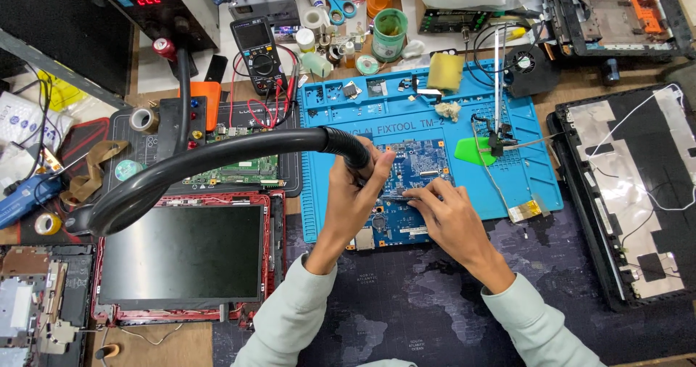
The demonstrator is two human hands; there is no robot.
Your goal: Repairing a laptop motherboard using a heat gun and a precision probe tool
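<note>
At 9 o'clock of the scene, an opened laptop with a dark screen (181, 254) in a red frame is lying flat on the desk (580, 84). A thick black hose (217, 160) is arching from that side toward the centre, and its nozzle end is sitting inside the left hand (355, 193), which is closing around it as a full grip.

At centre, a blue circuit board (413, 186) is lying on the lower edge of a blue work mat (435, 113). Its long axis is running roughly 12 to 6 o'clock, tilted slightly. The board is lying directly under both hands, with most of its exposed area extending toward 12 o'clock from the fingertips.

The right hand (453, 218) is resting on the board at 3 o'clock of the left hand, fingers curled and pinching a thin metallic tool (395, 195), probably tweezers, whose tip is pointing toward 9 o'clock, just below the nozzle. Both hands are equally near the board; nozzle and tool tip are nearly meeting over its middle.

At 3 o'clock, a black laptop cover (631, 193) with foil patches is lying well apart.
</note>
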